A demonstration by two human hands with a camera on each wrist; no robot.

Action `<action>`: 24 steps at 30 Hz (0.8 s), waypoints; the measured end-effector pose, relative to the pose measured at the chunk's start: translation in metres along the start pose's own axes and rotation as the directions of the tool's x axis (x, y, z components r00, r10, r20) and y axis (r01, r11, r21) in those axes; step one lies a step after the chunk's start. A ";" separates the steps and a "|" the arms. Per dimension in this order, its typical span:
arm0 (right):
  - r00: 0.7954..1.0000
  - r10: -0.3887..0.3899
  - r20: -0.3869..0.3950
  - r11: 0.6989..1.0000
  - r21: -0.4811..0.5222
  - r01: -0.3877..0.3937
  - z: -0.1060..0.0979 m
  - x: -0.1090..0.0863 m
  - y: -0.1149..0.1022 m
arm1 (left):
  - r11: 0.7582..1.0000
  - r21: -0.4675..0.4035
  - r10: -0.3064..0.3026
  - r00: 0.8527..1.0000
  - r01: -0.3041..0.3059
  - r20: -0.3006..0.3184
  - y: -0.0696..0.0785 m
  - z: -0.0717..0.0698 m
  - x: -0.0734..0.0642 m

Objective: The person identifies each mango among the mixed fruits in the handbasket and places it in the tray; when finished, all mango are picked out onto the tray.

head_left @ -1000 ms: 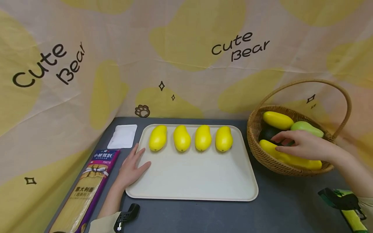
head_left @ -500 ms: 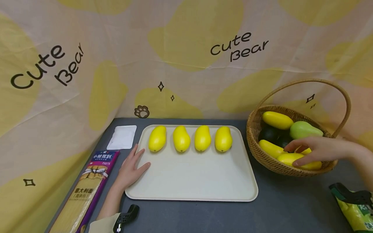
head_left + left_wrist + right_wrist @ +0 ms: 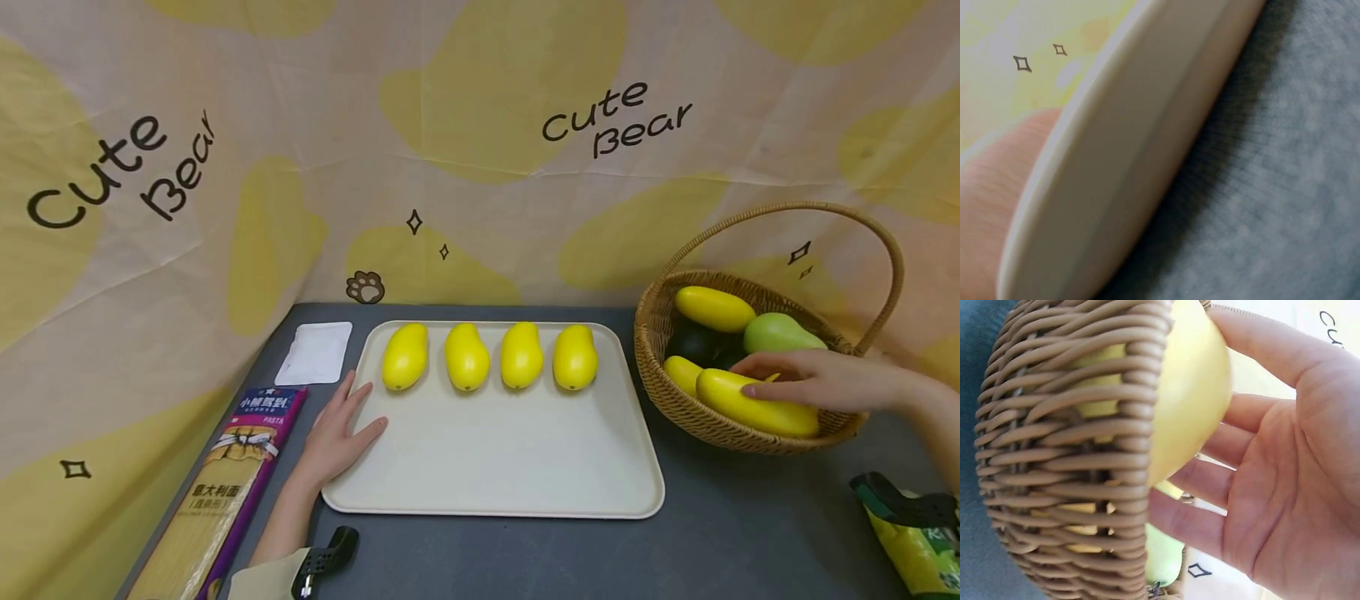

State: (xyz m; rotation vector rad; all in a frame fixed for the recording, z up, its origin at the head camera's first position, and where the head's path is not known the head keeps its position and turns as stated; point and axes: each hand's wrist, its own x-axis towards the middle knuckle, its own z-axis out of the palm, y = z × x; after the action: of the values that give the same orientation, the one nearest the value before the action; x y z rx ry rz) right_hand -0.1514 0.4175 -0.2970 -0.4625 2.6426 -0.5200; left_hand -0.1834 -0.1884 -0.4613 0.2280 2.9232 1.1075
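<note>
In the head view my left hand (image 3: 339,435) lies with spread, straight fingers on the left edge of a cream tray (image 3: 495,458). Along the tray's back side several yellow mangoes stand in a row, the rightmost mango (image 3: 576,358) nearest the basket. My right hand (image 3: 817,382) reaches into a wicker basket (image 3: 701,423) and holds a large yellow mango (image 3: 753,407), thumb on the near side and fingers behind. In the right wrist view the fingers curve round that mango (image 3: 1191,394), partly hidden by the basket's wall. The left wrist view shows mostly the tray's edge (image 3: 1116,156).
Also in the basket are another yellow mango (image 3: 715,309), a green fruit (image 3: 782,333) and dark fruit (image 3: 690,343). A pasta packet (image 3: 221,492) and a white square packet (image 3: 315,353) lie left of the tray. A yellow-green bag (image 3: 911,542) sits at front right. The basket's handle (image 3: 817,206) arches overhead.
My right hand has moved right and down within the basket and now grips the front mango, which has shifted and turned slightly. The left hand and tray have stayed put.
</note>
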 end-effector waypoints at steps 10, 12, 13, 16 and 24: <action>0.964 -0.187 -0.188 0.982 -0.056 0.180 0.003 -0.001 0.003 | 1.000 0.004 0.001 1.000 -0.001 -0.002 0.001 -0.001 0.000; 0.945 -0.256 -0.205 0.963 -0.145 0.229 0.003 0.001 0.003 | 1.000 -0.001 0.001 1.000 -0.001 -0.003 0.001 -0.001 -0.001; 0.941 -0.271 -0.202 0.956 -0.167 0.239 0.003 0.001 0.002 | 1.000 -0.002 0.002 1.000 -0.002 -0.004 0.001 -0.001 -0.001; 0.951 -0.245 -0.190 0.959 -0.194 0.209 0.003 0.002 0.001 | 1.000 -0.007 0.002 1.000 -0.002 -0.006 0.001 0.000 -0.001; 0.976 -0.138 -0.169 0.982 -0.153 0.113 0.007 -0.001 0.002 | 1.000 -0.007 -0.002 1.000 0.002 -0.003 -0.001 0.000 0.001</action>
State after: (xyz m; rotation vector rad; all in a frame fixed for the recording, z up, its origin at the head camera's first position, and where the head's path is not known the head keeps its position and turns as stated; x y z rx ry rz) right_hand -0.1481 0.4181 -0.3032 -0.6591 2.8491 -0.4304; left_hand -0.1846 -0.1889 -0.4623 0.2237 2.9214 1.1185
